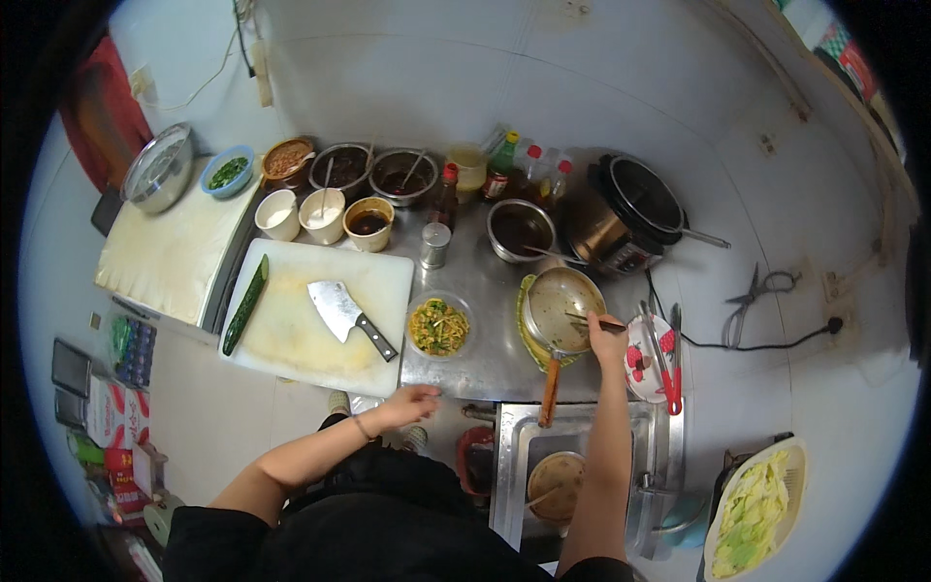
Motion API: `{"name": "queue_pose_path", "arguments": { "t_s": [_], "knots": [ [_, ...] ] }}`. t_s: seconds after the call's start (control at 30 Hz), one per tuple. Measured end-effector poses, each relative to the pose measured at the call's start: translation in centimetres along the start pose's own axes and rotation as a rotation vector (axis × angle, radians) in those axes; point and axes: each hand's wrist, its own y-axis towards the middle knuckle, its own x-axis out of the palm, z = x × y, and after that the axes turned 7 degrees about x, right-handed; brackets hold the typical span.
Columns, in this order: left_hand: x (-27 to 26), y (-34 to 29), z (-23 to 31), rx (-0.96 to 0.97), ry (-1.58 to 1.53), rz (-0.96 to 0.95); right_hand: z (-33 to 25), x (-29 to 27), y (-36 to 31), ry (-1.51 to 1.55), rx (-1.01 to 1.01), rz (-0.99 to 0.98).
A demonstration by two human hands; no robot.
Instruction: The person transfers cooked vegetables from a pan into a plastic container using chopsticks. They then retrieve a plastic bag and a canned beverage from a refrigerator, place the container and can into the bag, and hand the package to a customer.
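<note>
My right hand (608, 335) is closed around dark chopsticks (582, 321), whose tips reach over the inside of a saucepan (558, 296). The pan holds a thin film of liquid or residue, and its wooden handle (550, 393) points toward me over the counter edge. Under the pan lies a green-yellow mat (532, 344). My left hand (411, 404) hangs empty in front of the counter, fingers loosely bent. Closest to it are the white cutting board (281, 354), bearing a cleaver (339, 312) and a cucumber (246, 306), and a clear bowl of noodles with greens (438, 326).
Sauce bowls (402, 177), bottles (501, 167) and a pressure cooker (621, 213) line the back. Red-handled tongs (669, 373) rest on a strawberry-patterned plate (638, 359). Below the counter edge, a sink (514, 475) contains a round pot (558, 485). A basket of lettuce (756, 514) stands right.
</note>
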Motion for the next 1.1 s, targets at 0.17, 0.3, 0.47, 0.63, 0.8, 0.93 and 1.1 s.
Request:
{"name": "queue_pose_path", "arguments": {
  "t_s": [0.17, 0.3, 0.47, 0.63, 0.8, 0.93, 1.1],
  "knots": [
    [-7.4, -3.7, -0.2, -0.069, -0.125, 0.28, 3.5, 0.7, 1.5, -0.156, -0.089, -0.133],
    [-12.0, -6.6, 0.6, 0.068, -0.256, 0.44, -7.8, -2.7, -4.3, -0.113, 0.067, 0.026],
    [-15.2, -6.3, 1.4, 0.189, -0.273, 0.472, -17.6, -2.1, -5.8, 0.328, -0.065, -0.124],
    [-17.1, -6.5, 1.5, 0.306, -0.329, 0.405, -28.6, 8.1, -5.2, 0.545, -0.116, -0.387],
    [-20.6, -9.4, 2.5, 0.312, -0.451, 0.406, -36.6, 20.3, -3.2, 0.585, -0.128, -0.476],
    [-24.5, -13.2, 2.9, 0.313, -0.555, 0.561, -41.1, 29.3, -1.0, 0.531, -0.202, -0.466],
    [-29.5, -15.7, 2.3, 0.305, -0.588, 0.761, -44.4, 35.2, 1.6, 0.45, -0.126, -0.462]
  ]
}}
